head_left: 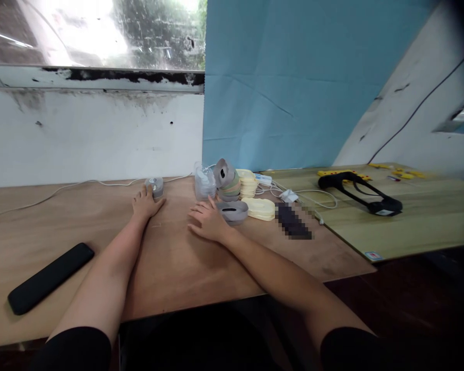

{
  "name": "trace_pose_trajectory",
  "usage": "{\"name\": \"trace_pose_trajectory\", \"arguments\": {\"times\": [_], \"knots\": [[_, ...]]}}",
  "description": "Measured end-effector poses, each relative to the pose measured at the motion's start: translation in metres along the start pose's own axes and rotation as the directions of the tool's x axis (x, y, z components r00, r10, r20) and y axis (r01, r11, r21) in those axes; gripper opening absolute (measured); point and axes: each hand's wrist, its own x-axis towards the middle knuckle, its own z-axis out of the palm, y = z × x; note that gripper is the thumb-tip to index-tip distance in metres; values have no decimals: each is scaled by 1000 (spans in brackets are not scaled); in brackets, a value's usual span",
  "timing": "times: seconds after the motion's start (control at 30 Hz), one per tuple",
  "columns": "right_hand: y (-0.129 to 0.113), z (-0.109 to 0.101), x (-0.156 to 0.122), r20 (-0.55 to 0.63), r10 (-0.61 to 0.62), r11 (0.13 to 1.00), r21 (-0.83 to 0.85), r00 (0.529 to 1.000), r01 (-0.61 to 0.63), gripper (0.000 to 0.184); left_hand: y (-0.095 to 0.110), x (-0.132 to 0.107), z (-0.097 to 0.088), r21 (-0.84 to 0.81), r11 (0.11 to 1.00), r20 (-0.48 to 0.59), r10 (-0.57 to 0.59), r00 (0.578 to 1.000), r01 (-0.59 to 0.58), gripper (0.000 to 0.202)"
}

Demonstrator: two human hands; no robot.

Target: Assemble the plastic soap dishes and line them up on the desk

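Both my arms reach out over a wooden table (pixel 170 268). My left hand (pixel 145 202) lies flat with fingers stretched, its fingertips touching a small grey corded device (pixel 155 186). My right hand (pixel 208 221) rests palm down with fingers spread, next to a grey flat container (pixel 233 211). Behind that container stands a stack of grey, green and yellow pieces (pixel 229 183) and a clear plastic bag (pixel 203 181). Neither hand holds anything.
A long black pad (pixel 50 278) lies at the near left. Pale yellow lids (pixel 261 208), white cables with an adapter (pixel 290 196) and a blurred dark object (pixel 294 221) sit to the right. A black strap device (pixel 361 193) lies on the adjoining table. The near table edge runs below my forearms.
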Motion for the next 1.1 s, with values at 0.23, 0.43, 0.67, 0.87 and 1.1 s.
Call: {"name": "trace_pose_trajectory", "arguments": {"times": [0.23, 0.43, 0.67, 0.87, 1.1], "knots": [[1, 2, 0, -7, 1, 1000, 9, 1000, -1, 31, 4, -10, -3, -26, 998, -196, 44, 980, -50, 89], [4, 3, 1, -31, 0, 1000, 12, 1000, 0, 32, 17, -37, -11, -38, 982, -208, 174, 962, -186, 65], [5, -4, 4, -97, 14, 1000, -5, 995, -14, 30, 48, -77, -14, -103, 811, -76, 572, 817, -577, 46], [53, -35, 2, -448, 191, 977, 2, 873, -213, 19, 55, -88, -15, -194, 762, 57, 637, 769, -617, 44], [150, -79, -36, -556, 637, 717, 174, 534, -675, 30, 53, -85, -18, -223, 760, 82, 638, 765, -610, 47]]}}
